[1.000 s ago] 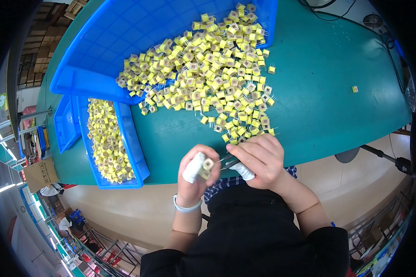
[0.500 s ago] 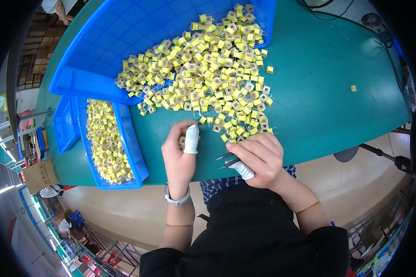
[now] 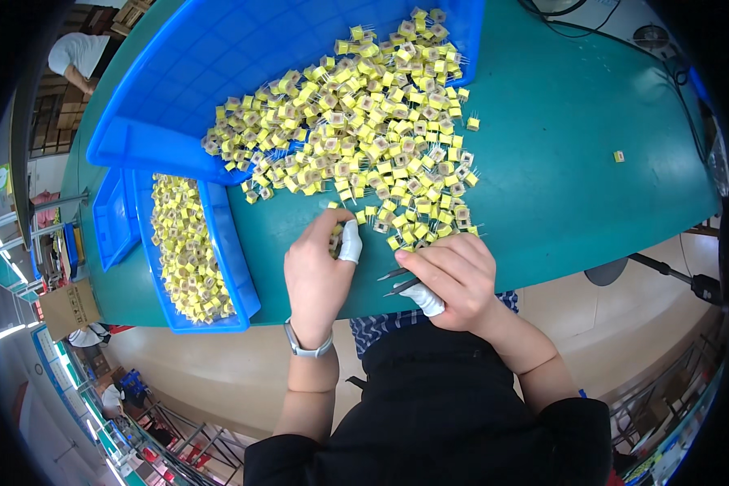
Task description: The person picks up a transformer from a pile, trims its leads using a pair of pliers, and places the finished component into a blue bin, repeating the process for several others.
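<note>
Now left hand (image 3: 320, 271) is reaching forward, fingers curled, pinching at a small yellow component (image 3: 336, 236) at its fingertips, pile's near edge. Right hand (image 3: 454, 275) is gripping metal tweezers (image 3: 398, 281). Parts are looking light, rigid, thin pins bendable; hold the body.

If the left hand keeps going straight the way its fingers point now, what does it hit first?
The left hand points up the green table, its fingertips already at the near edge of the heap of small yellow square components with metal pins. It would likely meet those first; depth is hard to judge.
</note>
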A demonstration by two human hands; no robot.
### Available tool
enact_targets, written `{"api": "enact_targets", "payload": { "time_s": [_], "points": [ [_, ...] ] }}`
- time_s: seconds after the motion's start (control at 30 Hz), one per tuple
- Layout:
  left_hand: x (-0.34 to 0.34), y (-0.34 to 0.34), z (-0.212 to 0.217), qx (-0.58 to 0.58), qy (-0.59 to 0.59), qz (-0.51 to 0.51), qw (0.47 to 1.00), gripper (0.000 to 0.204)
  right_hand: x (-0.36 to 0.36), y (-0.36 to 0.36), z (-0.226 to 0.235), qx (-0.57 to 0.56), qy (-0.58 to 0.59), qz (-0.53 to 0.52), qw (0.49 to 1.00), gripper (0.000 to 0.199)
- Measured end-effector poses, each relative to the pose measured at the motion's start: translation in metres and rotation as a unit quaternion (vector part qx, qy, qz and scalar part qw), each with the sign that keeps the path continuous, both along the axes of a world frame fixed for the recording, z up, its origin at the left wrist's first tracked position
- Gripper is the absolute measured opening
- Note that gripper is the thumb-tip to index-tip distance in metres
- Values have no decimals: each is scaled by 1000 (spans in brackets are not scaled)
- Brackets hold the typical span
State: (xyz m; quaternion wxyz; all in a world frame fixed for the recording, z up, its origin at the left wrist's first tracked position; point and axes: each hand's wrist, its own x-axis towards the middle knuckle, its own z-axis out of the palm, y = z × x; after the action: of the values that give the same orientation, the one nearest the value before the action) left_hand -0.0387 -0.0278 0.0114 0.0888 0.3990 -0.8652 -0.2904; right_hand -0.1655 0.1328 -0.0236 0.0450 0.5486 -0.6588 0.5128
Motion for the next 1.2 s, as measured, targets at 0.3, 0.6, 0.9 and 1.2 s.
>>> {"api": "enact_targets", "payload": {
  "time_s": [0.3, 0.6, 0.9, 1.2],
  "points": [
    [22, -9, 21, 103, -20, -22, 994, 14, -1, 0, 1, 3, 4, 2, 1000, 41],
    [5, -12, 12, -37, -2, -75, 997, 17, 0, -1, 1, 0, 3, -2, 1000, 40],
    [5, -5, 21, -44, -56, -146, 987, 16, 0, 0, 1, 6, -1, 1, 1000, 42],
    [12, 3, 32, -31, -109, -181, 977, 19, 0, 0, 1, 7, -3, 1, 1000, 43]
  ]
}}
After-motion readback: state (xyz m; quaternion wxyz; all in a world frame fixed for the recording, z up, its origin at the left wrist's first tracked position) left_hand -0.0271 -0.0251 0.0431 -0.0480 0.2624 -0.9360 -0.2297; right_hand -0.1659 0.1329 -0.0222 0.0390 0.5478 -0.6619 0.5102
